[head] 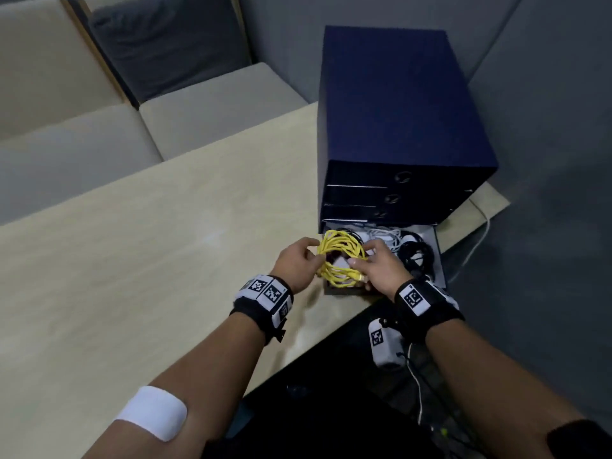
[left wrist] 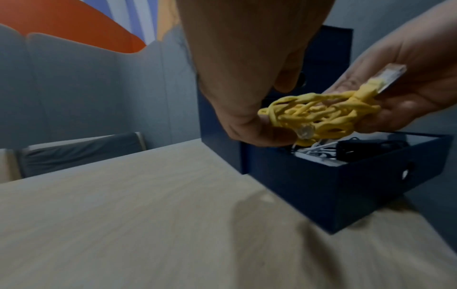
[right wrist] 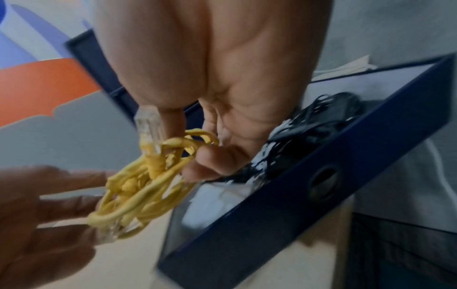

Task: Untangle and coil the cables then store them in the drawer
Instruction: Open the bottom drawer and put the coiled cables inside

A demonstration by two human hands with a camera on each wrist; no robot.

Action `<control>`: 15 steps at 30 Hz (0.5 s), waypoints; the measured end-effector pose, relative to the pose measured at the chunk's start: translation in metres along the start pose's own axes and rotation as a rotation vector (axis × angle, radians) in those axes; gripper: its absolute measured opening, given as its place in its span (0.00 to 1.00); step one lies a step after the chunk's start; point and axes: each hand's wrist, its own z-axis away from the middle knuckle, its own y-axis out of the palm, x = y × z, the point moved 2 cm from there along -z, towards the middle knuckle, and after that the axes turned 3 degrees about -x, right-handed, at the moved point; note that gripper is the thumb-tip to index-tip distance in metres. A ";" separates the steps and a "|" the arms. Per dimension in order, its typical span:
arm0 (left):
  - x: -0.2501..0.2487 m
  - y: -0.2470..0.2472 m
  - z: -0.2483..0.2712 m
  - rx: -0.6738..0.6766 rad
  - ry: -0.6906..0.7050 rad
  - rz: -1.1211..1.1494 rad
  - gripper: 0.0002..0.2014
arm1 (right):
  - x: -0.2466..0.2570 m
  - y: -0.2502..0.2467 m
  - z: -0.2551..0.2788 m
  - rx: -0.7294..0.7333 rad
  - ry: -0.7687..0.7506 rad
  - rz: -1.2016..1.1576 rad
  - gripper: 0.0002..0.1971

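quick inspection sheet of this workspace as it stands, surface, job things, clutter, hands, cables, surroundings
surface: light wood-grain table, bare where visible.
job's things: coiled yellow network cable held above the open bottom drawer of the dark blue drawer cabinet; upper drawers closed.
clutter: nothing seen.
hands: left hand pinches the coil's left side; right hand grips its right side near a clear plug.
cables: black cables and white cables lie in the drawer; another white lead hangs off the table behind the cabinet.
surroundings: beige cushioned seats, grey padded walls.
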 end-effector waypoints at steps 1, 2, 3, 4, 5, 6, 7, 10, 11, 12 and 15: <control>-0.009 0.010 -0.003 0.024 0.021 -0.017 0.17 | -0.008 -0.013 -0.004 -0.030 0.026 -0.005 0.17; -0.019 0.022 -0.007 0.047 0.038 -0.046 0.18 | -0.016 -0.026 -0.009 -0.045 0.052 -0.016 0.16; -0.027 0.031 -0.010 0.064 0.051 -0.085 0.19 | -0.020 -0.035 -0.014 -0.054 0.070 -0.035 0.16; -0.034 0.040 -0.013 0.075 0.059 -0.121 0.20 | -0.024 -0.043 -0.019 -0.064 0.087 -0.057 0.15; -0.040 0.047 -0.016 0.081 0.057 -0.149 0.21 | -0.025 -0.050 -0.024 -0.071 0.097 -0.081 0.15; -0.044 0.052 -0.018 0.078 0.052 -0.169 0.22 | -0.026 -0.055 -0.028 -0.077 0.109 -0.089 0.15; -0.049 0.057 -0.021 0.071 0.038 -0.188 0.23 | -0.026 -0.060 -0.035 -0.076 0.116 -0.081 0.14; -0.054 0.069 -0.026 0.049 -0.014 -0.205 0.25 | -0.025 -0.068 -0.052 -0.027 0.134 -0.018 0.14; -0.055 0.070 -0.026 0.042 -0.020 -0.200 0.25 | -0.025 -0.068 -0.056 -0.015 0.135 -0.013 0.13; -0.057 0.073 -0.028 0.030 -0.031 -0.201 0.25 | -0.025 -0.070 -0.061 -0.007 0.133 -0.008 0.13; -0.059 0.079 -0.033 -0.006 -0.068 -0.218 0.24 | -0.021 -0.069 -0.069 -0.084 0.094 -0.017 0.11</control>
